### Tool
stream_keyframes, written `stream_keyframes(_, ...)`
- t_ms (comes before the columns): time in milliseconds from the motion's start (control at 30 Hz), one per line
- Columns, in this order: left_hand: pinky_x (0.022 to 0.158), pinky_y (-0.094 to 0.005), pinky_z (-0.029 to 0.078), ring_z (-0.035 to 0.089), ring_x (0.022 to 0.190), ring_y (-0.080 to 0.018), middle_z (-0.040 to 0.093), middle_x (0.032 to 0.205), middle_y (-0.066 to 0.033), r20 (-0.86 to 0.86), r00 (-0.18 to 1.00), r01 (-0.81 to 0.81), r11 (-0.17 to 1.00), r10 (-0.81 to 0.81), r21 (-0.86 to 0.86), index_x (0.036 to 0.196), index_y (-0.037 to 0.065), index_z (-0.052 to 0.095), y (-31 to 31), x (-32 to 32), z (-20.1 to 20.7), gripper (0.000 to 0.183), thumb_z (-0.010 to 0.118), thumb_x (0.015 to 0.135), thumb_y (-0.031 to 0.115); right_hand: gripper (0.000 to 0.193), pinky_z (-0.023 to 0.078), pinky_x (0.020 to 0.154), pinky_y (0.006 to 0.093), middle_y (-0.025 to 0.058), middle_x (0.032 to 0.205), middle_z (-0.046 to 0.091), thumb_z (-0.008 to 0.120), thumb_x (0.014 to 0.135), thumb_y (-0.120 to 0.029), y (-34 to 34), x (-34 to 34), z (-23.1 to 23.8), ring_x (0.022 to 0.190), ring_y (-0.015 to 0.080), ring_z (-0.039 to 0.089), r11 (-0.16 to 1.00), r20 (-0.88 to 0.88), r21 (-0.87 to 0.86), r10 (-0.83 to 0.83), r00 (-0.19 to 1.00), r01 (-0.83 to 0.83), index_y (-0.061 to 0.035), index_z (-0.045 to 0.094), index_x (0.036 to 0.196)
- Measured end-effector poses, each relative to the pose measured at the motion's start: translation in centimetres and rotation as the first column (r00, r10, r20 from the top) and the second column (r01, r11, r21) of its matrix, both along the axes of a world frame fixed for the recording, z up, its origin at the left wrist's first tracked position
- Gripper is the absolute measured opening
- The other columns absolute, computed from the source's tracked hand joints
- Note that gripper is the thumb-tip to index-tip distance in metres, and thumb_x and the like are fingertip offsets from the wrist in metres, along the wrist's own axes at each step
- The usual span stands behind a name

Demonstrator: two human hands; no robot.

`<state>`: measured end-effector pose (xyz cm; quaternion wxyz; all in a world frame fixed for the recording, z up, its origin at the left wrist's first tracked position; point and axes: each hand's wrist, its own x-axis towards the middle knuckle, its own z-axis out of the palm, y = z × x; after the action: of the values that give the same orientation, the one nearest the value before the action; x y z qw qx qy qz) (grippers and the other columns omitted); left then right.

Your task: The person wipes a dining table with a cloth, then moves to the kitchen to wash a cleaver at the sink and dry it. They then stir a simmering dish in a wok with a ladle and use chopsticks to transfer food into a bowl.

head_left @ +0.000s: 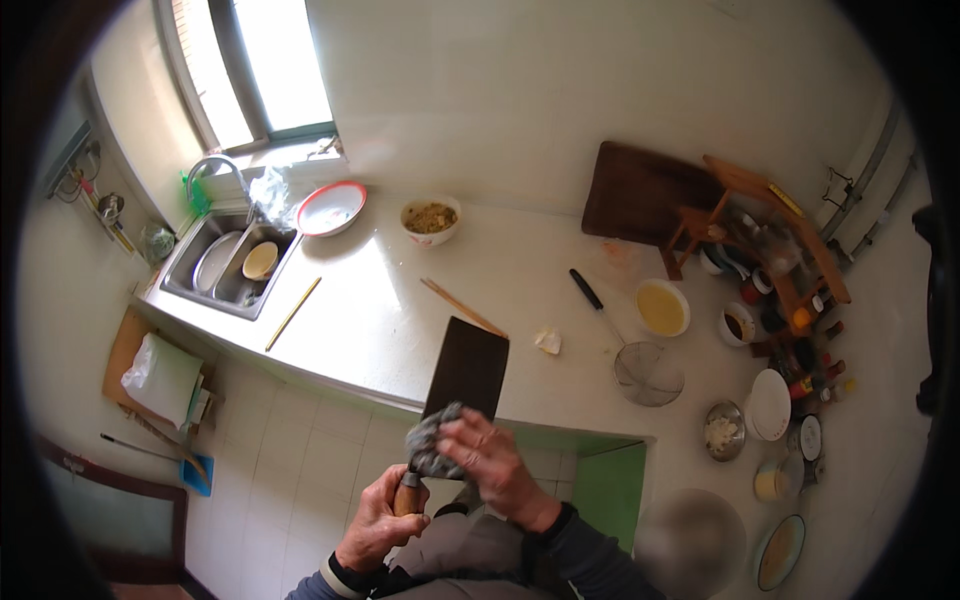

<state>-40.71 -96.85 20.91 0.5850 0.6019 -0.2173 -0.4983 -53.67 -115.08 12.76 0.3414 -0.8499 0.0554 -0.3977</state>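
Observation:
A cleaver with a wide dark blade (468, 368) points away from me, over the front edge of the counter. My left hand (378, 522) is closed round its wooden handle (408, 494). In my right hand (497, 470) is a crumpled grey cloth (434, 442), pressed against the blade close to the handle. The fingers of that hand bend over the cloth and hide part of the blade's lower end.
On the white counter (380, 320) lie chopsticks (465, 308), a wire skimmer (648, 374) and a white scrap (548, 341). Bowls stand behind, including one with chopped filling (431, 219) and one with yellow liquid (662, 307). A double sink (222, 270) is far left; bottles and a wooden rack (780, 205) crowd the right.

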Motion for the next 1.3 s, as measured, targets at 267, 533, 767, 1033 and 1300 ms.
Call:
stream_keyframes(267,0.054,-0.0319,0.053,0.059,0.062,-0.0153,0.059,0.084,-0.0060,-0.290,0.955,-0.122,0.972,0.060,-0.199,0.122,0.001,0.055,1.8,0.4,-1.2,0.046,0.077,0.082,0.002,0.054,0.048,0.115,0.0332,0.0074,0.148,0.064,0.055,0.106,0.004,-5.7,-3.1,0.4,0.135,0.0173,0.059,0.505,-0.088,0.861,0.035,0.996,0.058,-0.0017,0.049,0.159)
stream_keyframes(533,0.053,-0.0263,0.049,0.063,0.061,-0.0123,0.068,0.087,-0.0057,-0.321,0.946,0.076,0.989,-0.031,0.128,0.128,0.007,0.055,0.8,-0.3,-1.4,0.029,0.065,0.102,0.015,0.050,0.054,0.098,0.0332,0.0078,0.130,0.068,0.062,0.104,0.000,6.3,-2.2,-0.5,0.111,0.0174,0.066,0.248,0.097,0.955,0.258,0.961,-0.163,-0.0035,0.052,0.153)
stream_keyframes(767,0.048,-0.0257,0.038,0.054,0.054,-0.0094,0.061,0.069,-0.0027,-0.335,0.921,0.239,0.968,-0.201,0.077,0.123,0.005,0.056,1.7,-0.2,-2.6,0.030,0.066,0.100,0.021,0.057,0.044,0.118,0.0387,0.0193,0.164,0.042,0.055,0.107,0.001,5.2,3.6,-5.6,0.145,0.0306,0.050,0.328,0.199,0.909,0.198,0.960,-0.256,-0.0033,0.042,0.162)
stream_keyframes(1033,0.051,-0.0280,0.042,0.052,0.049,-0.0129,0.055,0.071,-0.0046,-0.635,0.733,0.153,0.969,-0.244,-0.196,0.122,-0.005,0.054,3.7,0.5,-3.9,0.029,0.061,0.099,0.011,0.054,0.044,0.117,0.0360,0.0149,0.159,0.051,0.049,0.105,0.012,-3.1,9.5,-3.9,0.144,0.0244,0.051,0.778,0.033,0.623,0.085,0.996,-0.087,-0.0003,0.050,0.157)
stream_keyframes(1300,0.051,-0.0295,0.047,0.054,0.049,-0.0144,0.050,0.078,-0.0019,-0.816,0.546,-0.198,0.917,-0.189,-0.345,0.124,-0.001,0.058,4.6,6.8,-6.5,0.029,0.061,0.102,0.017,0.051,0.052,0.105,0.0347,0.0122,0.133,0.067,0.057,0.095,0.017,-0.7,10.8,-0.5,0.118,0.0248,0.066,0.858,-0.113,0.514,0.050,0.992,0.015,0.0005,0.063,0.143)
